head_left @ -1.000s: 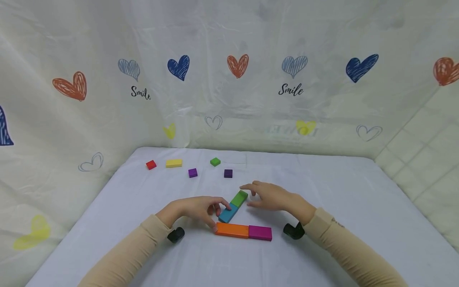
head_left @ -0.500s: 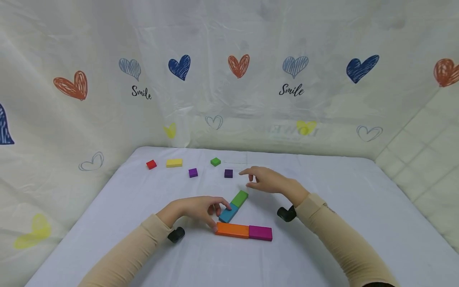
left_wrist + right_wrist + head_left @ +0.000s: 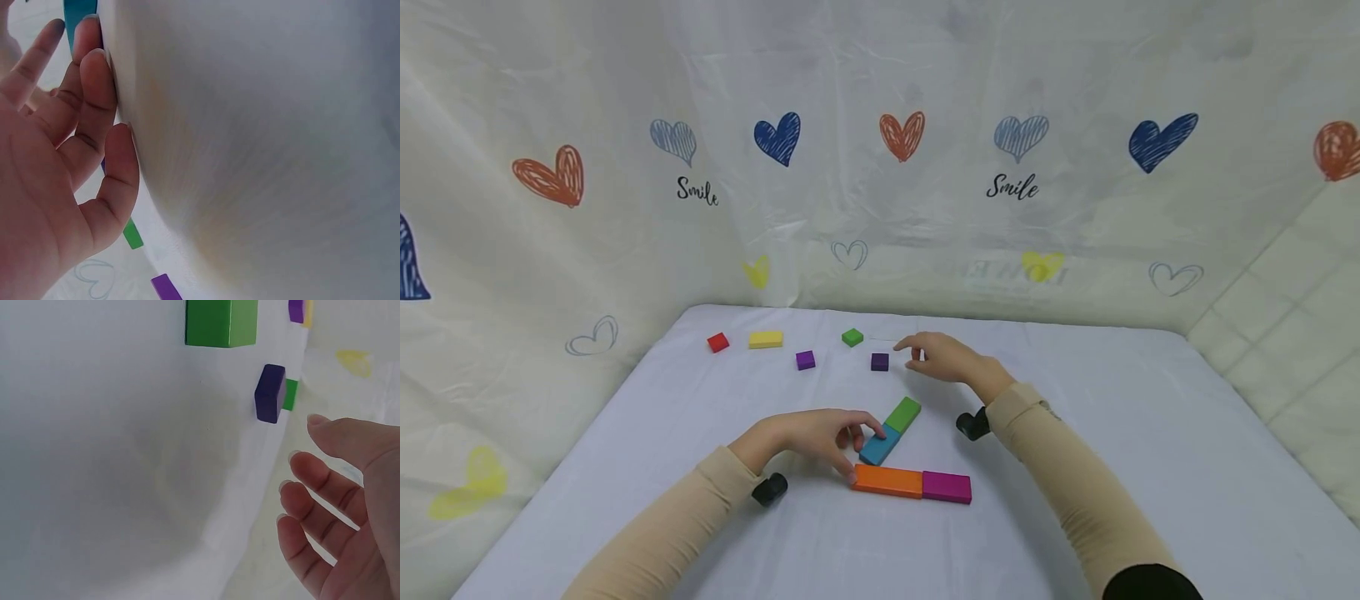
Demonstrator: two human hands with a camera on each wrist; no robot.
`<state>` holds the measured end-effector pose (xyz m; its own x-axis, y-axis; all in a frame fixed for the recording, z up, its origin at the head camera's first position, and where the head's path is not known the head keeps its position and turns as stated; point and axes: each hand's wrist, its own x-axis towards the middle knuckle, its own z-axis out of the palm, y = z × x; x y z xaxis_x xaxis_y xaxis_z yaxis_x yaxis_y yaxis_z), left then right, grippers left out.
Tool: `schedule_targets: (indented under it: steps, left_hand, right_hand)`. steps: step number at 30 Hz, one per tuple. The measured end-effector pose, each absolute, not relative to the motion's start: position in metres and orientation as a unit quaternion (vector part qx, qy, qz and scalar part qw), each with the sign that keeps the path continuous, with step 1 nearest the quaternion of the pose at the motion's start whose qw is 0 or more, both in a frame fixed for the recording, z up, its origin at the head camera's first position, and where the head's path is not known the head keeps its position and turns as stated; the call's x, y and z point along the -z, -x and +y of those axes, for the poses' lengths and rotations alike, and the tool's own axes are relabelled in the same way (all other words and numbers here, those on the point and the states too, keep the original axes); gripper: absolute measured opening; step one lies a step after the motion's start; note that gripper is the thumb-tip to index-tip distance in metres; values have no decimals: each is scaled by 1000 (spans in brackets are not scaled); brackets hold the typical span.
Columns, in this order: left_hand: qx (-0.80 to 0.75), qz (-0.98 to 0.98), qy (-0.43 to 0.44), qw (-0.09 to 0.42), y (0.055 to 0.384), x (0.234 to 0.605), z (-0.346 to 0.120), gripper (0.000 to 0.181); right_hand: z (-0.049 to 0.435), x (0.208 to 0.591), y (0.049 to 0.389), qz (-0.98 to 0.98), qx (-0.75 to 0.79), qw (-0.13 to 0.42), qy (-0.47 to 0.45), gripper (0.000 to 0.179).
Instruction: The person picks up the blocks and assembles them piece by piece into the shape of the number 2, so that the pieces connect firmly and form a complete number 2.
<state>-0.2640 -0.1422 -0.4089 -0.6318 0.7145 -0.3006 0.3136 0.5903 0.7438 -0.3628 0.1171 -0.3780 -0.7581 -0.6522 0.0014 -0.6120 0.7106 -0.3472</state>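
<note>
At the thumb tip of the left hand (image 3: 816, 439): the left end of an orange block (image 3: 889, 481), with a magenta block (image 3: 947, 487) end to end at its right. Under the index fingertip: a blue block (image 3: 877, 448), touched rather than gripped, and beyond it, slanting away from the hand, a green block (image 3: 903, 414) butted against its far end. Thumb and index well spread, nothing enclosed; probably a light steadying touch, to keep both rows from slipping. Pressing or merely brushing at the orange end: impossible to tell.

Holds nothing in the right hand (image 3: 946, 357): thumb and fingers loosely parted. Just left of its fingertips, a dark purple block (image 3: 880, 362) on the bench (image 3: 850, 550); by the look of it, a curve suited to small pieces. Farther left of that hand, a small green block (image 3: 852, 337), a purple block (image 3: 806, 360), a yellow block (image 3: 766, 339) and a red block (image 3: 718, 342), spaced apart, perhaps for easy picking.

From the head, both rows whole. From the left wrist, only a slice of blue, but also the bent lower fingers, largely hidden from above. From the right wrist, a plain gap between thumb and dark purple block; no orange or magenta in either wrist view.
</note>
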Motion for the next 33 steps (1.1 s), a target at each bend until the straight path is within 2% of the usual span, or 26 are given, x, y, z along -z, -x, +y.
schedule_targets:
  steps: [15,26,33]
  left_hand:
    - [-327,843,-302,301,264,408,-142,57]
    - [-328,842,-303,302,264,408,-142,57]
    - [-331,838,-306,307,267,409,-142,57]
  right_hand:
    - [100,396,380,927,193,79,312,37]
    - [83,397,384,935,155,120,297,50]
    - [78,397,384,941,128,117,291,50]
